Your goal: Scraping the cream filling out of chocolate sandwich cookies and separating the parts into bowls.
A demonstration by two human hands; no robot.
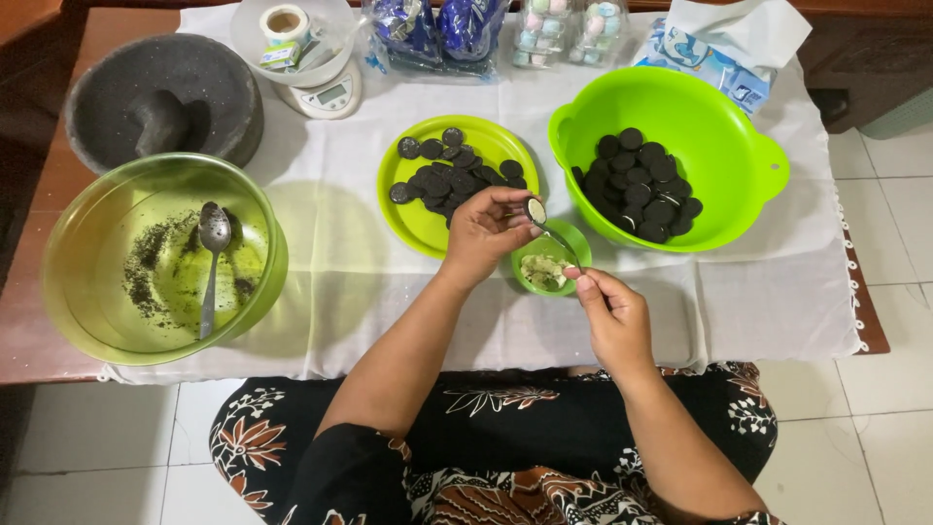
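White-clothed wooden table (29,321) stands on pale tiled floor (875,408).

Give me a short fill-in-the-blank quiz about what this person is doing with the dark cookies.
1. The left hand holds a dark round ____ half.
2. The right hand holds a small metal ____.
3. The scraped cream lies in the small green bowl, between the flat green plate and the large green ____.

Missing: cookie; spoon; bowl
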